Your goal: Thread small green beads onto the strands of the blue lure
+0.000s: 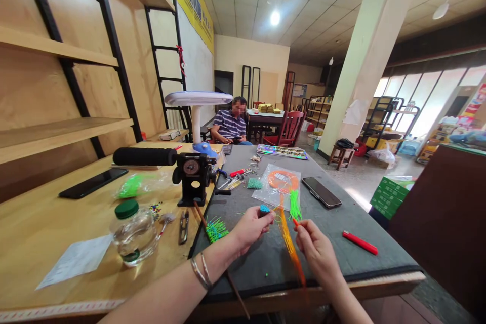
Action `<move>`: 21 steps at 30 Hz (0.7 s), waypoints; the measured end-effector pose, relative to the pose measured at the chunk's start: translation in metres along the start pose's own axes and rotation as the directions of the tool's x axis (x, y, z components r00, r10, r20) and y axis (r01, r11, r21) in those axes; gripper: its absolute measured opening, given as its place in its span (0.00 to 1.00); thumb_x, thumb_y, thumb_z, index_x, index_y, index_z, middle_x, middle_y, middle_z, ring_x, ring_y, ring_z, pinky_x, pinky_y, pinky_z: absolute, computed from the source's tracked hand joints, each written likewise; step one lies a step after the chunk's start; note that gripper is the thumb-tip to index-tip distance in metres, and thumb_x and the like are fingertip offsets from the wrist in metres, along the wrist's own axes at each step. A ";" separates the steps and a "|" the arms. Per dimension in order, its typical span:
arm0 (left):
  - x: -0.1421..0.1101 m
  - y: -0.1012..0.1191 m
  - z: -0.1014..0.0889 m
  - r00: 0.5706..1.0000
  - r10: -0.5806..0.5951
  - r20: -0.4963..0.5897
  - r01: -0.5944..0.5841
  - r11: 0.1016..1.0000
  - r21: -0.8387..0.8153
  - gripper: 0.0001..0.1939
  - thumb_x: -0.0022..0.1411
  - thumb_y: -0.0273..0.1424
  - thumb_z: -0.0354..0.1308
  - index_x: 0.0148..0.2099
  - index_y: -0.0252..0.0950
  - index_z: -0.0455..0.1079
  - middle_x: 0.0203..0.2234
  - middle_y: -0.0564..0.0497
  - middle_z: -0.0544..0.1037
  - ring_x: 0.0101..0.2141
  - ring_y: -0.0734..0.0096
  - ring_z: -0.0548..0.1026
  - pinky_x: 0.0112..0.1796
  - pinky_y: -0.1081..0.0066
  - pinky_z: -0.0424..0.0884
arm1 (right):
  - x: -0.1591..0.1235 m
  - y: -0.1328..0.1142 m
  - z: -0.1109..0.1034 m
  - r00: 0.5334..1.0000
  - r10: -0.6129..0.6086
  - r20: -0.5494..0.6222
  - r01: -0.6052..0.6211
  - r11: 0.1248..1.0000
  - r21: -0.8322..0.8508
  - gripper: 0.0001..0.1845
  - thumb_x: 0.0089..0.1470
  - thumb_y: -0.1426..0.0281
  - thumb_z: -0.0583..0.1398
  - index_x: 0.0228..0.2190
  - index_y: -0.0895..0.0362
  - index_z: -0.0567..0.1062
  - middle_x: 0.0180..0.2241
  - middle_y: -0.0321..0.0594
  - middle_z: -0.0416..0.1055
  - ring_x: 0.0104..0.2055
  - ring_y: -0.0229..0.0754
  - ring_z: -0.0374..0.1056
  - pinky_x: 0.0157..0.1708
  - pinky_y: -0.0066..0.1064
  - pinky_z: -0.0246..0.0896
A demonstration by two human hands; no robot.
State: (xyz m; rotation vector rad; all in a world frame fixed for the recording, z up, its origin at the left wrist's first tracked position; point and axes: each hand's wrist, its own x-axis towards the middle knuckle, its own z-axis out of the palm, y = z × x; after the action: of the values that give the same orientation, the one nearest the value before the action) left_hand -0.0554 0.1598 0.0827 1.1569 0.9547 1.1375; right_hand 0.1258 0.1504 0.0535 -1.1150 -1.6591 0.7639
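1. the fingers of the left hand (255, 225) are clamped together on a small dark piece with a blue top (265, 209), held above the grey mat (246, 263).
2. the fingertips of the right hand (313, 248) are pinched on a small red-orange piece (295, 221); it looks slim, though too small in view to make out its exact form.
3. a bundle of orange strands (289, 243) runs down between the two hands, from near the clear plastic bag (266, 187) toward the near edge of the mat.
4. the bag lies flat beyond the hands with an orange coil (283, 180) showing in it, and bright green strands (295, 205) lie at its near right corner.
5. on the mat to the right are a dark phone (322, 192) and, nearer, a red stick-like object (360, 243).
6. left of the left hand, a green and blue bristly bundle (216, 230) lies near the snips (184, 227), which rest on the wooden tabletop (87, 283).
7. a clear jar with a green lid (132, 238) stands upright beside a white paper (76, 260).
8. a seated person in a striped shirt (231, 124) is beyond the table.
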 end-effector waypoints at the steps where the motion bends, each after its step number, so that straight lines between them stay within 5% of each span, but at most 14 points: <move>1: 0.000 0.000 0.000 1.000 0.004 0.004 -0.004 1.000 -0.004 0.26 0.40 0.51 0.65 0.26 0.34 0.63 0.15 0.62 0.59 0.16 0.84 0.51 0.18 0.75 0.41 | -0.001 -0.004 0.008 1.000 0.007 0.031 -0.008 0.999 0.041 0.21 0.56 0.50 0.51 0.30 0.56 0.68 0.17 0.28 0.57 0.19 0.35 0.54 0.20 0.25 0.50; 5: 0.000 0.001 0.000 1.000 0.010 0.023 -0.010 1.000 -0.011 0.26 0.41 0.52 0.64 0.25 0.34 0.62 0.14 0.63 0.56 0.15 0.84 0.49 0.18 0.74 0.41 | -0.004 -0.007 0.024 0.994 0.045 0.103 -0.058 0.990 0.129 0.23 0.55 0.51 0.53 0.37 0.58 0.71 0.17 0.29 0.58 0.19 0.34 0.53 0.18 0.24 0.47; 14: 0.000 -0.001 0.000 0.998 -0.033 0.048 0.034 0.999 -0.014 0.24 0.42 0.49 0.64 0.29 0.34 0.63 0.18 0.61 0.60 0.17 0.85 0.52 0.19 0.74 0.40 | -0.002 -0.005 0.025 0.998 0.055 0.040 -0.062 0.979 0.196 0.30 0.54 0.51 0.54 0.48 0.60 0.69 0.16 0.28 0.57 0.19 0.34 0.52 0.18 0.25 0.48; 21: 0.001 -0.002 -0.001 0.999 -0.014 0.043 0.013 0.999 0.041 0.24 0.43 0.50 0.63 0.27 0.35 0.60 0.17 0.61 0.59 0.17 0.83 0.52 0.19 0.74 0.42 | -0.007 -0.003 0.017 0.989 -0.057 0.134 0.074 0.989 -0.126 0.21 0.59 0.58 0.51 0.45 0.58 0.72 0.18 0.29 0.54 0.19 0.34 0.49 0.19 0.25 0.43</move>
State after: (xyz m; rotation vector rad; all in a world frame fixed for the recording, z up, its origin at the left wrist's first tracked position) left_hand -0.0556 0.1613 0.0804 1.2017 0.9553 1.0824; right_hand 0.1097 0.1430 0.0473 -1.1148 -1.8695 0.7059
